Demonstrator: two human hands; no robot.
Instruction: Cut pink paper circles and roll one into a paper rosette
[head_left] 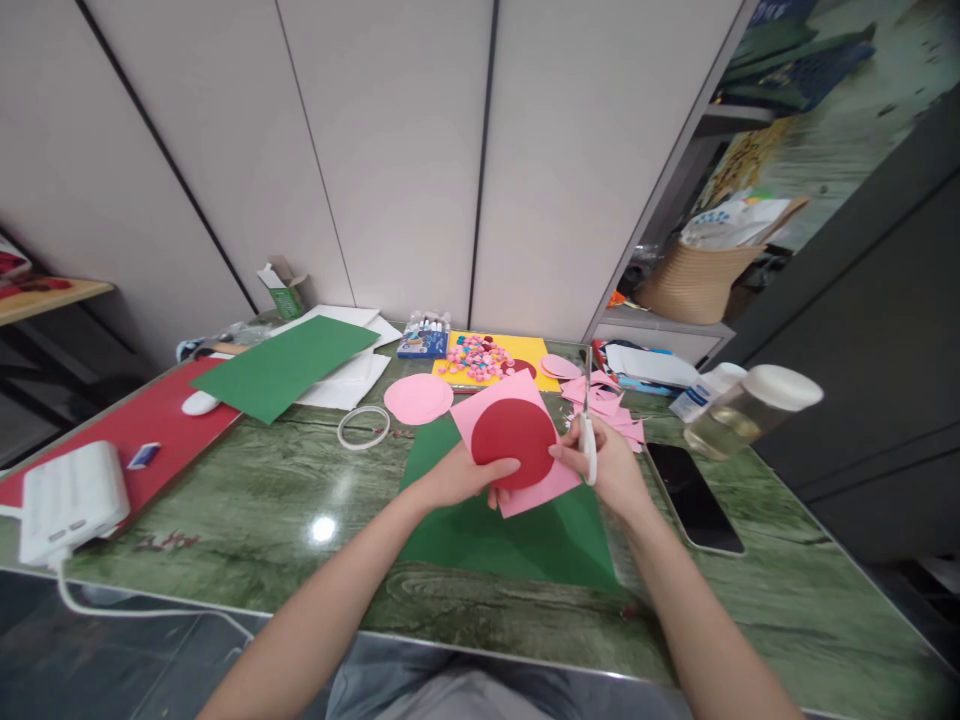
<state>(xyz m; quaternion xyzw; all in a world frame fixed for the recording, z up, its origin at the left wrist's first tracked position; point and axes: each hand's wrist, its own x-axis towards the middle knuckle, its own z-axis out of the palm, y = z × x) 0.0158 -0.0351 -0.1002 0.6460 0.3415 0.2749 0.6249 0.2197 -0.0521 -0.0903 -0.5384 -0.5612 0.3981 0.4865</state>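
Observation:
My left hand [463,476] is closed on a square of pink paper [513,387] and a red paper circle [513,435] lying over it, thumb on top and fingers underneath. White-handled scissors [589,452] are in my right hand [613,470], blades pointing away from me. The right thumb and a finger also touch the right edge of the circle and pink paper. Both sheets are held above a green sheet [517,550] on the table. Pink offcuts [600,398] lie just beyond the right hand, and pink circles [418,399] beyond the left.
Pink and coloured beads [478,357] sit on a yellow sheet [532,347] at the back. A phone [694,497] and a bottle [742,415] stand to the right. Leftward are a white ring [364,427], green paper [289,365], red paper [169,420] and a white power bank [75,500].

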